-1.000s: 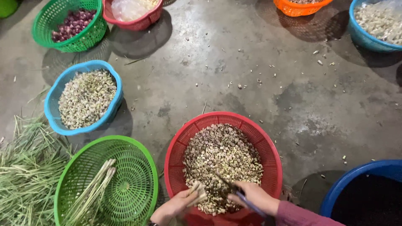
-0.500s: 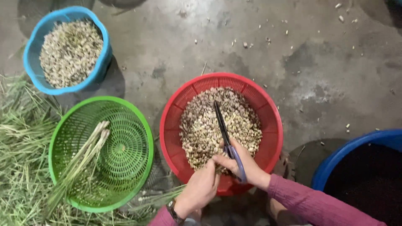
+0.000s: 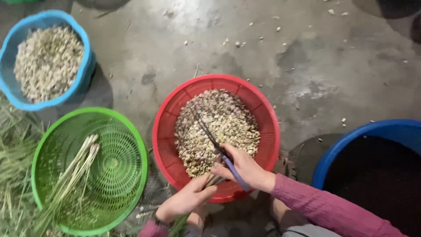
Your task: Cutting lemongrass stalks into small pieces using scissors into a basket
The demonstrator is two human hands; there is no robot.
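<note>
A red plastic basket [image 3: 265, 114] in front of me holds a heap of small chopped pale and purplish pieces [image 3: 219, 127]. My right hand [image 3: 243, 166] grips purple-handled scissors [image 3: 217, 147] whose dark blades point out over the heap. My left hand [image 3: 186, 199] sits at the basket's near rim, closed on thin green stalks [image 3: 210, 181] that reach up to the scissors. Both wrists wear pink sleeves.
A green basket [image 3: 127, 131] at left holds a few long stalks [image 3: 72, 173]. A blue basket [image 3: 85, 66] of chopped pieces sits at far left. Loose grass-like stalks [image 3: 13, 149] lie at the left edge. A big blue tub [image 3: 351, 140] stands at right on stained concrete.
The view has tilted down and nearer to the red basket. My hands came together at its near rim, and the scissors lowered over the heap.
</note>
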